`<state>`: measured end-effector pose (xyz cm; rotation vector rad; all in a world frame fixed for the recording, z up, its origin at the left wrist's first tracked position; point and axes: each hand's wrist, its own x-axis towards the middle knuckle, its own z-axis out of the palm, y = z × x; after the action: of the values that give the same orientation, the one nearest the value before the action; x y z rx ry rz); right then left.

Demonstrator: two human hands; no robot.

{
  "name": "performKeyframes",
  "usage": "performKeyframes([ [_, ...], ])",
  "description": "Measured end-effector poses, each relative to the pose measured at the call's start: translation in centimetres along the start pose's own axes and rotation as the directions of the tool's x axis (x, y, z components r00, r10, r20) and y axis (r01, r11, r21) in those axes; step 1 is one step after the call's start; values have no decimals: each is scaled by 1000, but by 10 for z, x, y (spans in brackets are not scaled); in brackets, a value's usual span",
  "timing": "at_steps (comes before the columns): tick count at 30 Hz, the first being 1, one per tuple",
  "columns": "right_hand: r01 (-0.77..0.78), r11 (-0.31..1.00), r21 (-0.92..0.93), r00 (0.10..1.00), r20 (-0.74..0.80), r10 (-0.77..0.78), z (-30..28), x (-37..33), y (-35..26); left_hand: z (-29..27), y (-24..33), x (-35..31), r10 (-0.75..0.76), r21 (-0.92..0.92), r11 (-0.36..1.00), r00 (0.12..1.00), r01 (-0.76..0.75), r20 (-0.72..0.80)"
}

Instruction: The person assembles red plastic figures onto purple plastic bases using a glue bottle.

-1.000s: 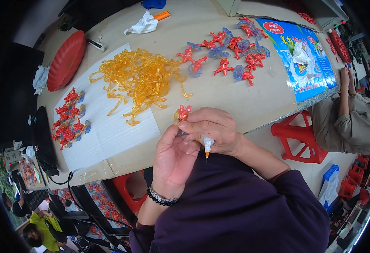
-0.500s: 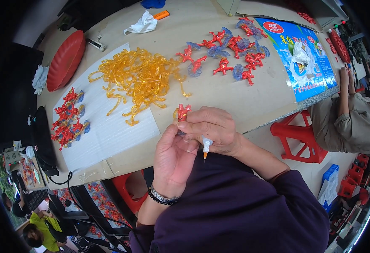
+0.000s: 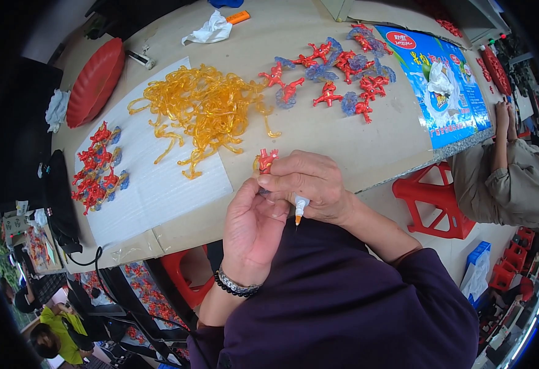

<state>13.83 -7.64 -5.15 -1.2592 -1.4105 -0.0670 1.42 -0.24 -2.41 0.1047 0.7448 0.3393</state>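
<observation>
At the table's near edge my left hand (image 3: 254, 224) pinches a small red plastic figure (image 3: 266, 161) between thumb and fingers. My right hand (image 3: 311, 184) closes over the same figure from the right. Tucked in the right hand is a white glue bottle (image 3: 301, 209) with an orange tip and thin nozzle pointing down. A bit of yellow shows at the figure's left side; its lower part is hidden by my fingers. Beyond my hands lies a heap of clear yellow curled plastic pieces (image 3: 205, 111). Red figures with bluish clear parts (image 3: 328, 93) are spread to the far right.
More red figures (image 3: 100, 169) lie clustered on a white foam sheet (image 3: 128, 215) at left. A red oval tray (image 3: 96, 83), crumpled tissue (image 3: 209, 29) and orange box (image 3: 238, 17) sit farther back. A blue printed sheet (image 3: 426, 117) covers the right end, near a seated person and red stool (image 3: 432, 200).
Both hands keep their hold on the figure and glue bottle with barely any movement. The view has shifted slightly.
</observation>
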Motion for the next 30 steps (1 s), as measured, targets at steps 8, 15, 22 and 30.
performKeyframes([
  [8, -12, 1000, -2, 1000, -17, 12, 0, -1, -2, -10, 0, 2, 16, 10, 1000, 992, -17, 128],
  [15, -127, 990, 58, 987, -87, 132, -5, 8, -14, -8, 3, 4, -20, -111, 993, 996, 30, 92],
  [22, -566, 761, 315, 806, 20, 591, -20, 9, -24, 1, 6, 0, -18, -94, 995, 995, 28, 102],
  [30, -534, 846, 2, 846, 14, 534, -48, 19, -38, -21, 12, 8, 659, 618, 335, 646, -711, 386],
])
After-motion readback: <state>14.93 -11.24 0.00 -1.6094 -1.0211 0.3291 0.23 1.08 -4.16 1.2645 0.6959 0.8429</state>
